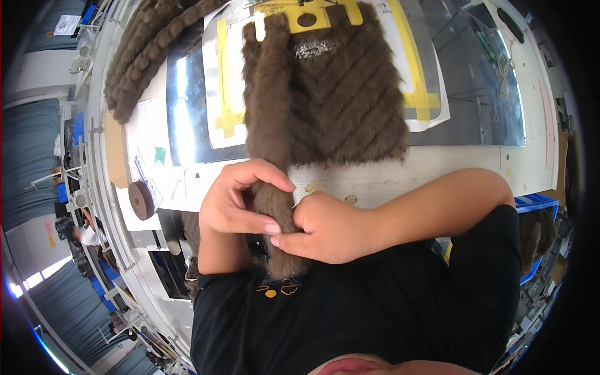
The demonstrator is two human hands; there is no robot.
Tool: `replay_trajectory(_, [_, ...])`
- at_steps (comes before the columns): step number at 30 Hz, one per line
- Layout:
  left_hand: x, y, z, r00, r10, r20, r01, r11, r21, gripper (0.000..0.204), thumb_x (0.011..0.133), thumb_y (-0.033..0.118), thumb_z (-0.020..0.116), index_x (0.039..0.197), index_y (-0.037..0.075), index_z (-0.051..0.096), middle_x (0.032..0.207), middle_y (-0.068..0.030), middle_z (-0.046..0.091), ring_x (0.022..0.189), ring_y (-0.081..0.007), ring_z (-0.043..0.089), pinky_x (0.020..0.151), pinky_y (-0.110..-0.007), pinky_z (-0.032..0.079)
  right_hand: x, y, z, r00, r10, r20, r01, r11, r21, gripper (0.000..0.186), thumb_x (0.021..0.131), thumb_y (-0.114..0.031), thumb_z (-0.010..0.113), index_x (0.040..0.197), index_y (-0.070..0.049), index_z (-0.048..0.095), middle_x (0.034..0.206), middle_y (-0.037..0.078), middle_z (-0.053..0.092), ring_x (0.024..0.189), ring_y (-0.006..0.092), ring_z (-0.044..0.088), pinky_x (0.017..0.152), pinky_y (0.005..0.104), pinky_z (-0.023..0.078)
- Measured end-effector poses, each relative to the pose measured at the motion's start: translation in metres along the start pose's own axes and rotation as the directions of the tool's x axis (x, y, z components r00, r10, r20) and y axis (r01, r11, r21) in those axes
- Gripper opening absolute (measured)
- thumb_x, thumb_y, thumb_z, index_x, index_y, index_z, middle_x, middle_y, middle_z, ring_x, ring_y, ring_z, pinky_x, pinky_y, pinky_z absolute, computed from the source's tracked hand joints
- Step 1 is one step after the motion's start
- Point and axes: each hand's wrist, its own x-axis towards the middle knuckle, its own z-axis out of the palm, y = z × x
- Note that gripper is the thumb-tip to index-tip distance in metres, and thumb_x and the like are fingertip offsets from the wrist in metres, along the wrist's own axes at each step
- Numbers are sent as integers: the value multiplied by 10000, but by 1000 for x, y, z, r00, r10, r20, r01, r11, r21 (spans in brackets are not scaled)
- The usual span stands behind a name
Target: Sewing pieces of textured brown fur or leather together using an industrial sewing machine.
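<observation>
Two hands meet at the near edge of the worktop (437,164), pinching one brown fur strip (273,187) that hangs between them from a wider fur panel (350,100) lying beyond. Left hand (240,199) curls its fingers closed around the strip; right hand (328,228) grips it from the other side. A blue bin (536,203) at right holds more fur.

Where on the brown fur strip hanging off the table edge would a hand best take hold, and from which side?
Probably the lower stretch of the fur strip, just past the table edge, pinched across its narrow width from both sides. The strip is long and slim there and hangs free, while its upper part lies flat beside the fur panel. The left hand and right hand already clasp it so.
</observation>
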Motion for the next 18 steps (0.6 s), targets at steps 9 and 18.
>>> replay_trajectory(9, [-13,-6,7,979,3,-203,-22,996,-90,493,619,-97,902,1055,-20,685,1009,-80,700,925,-152,678,824,-269,519,-3,-11,-3,998,59,12,-59,994,95,473,876,-342,712,699,93,661,597,207,626,569,299,645,584,423,515])
replay_trajectory(18, [-16,-9,6,957,55,-285,-85,992,-94,559,583,-92,907,1083,-8,673,988,-61,685,891,-149,671,798,-261,511,-5,-10,-2,999,-9,45,12,996,-85,417,876,-283,696,684,83,649,597,235,606,552,332,618,563,434,500])
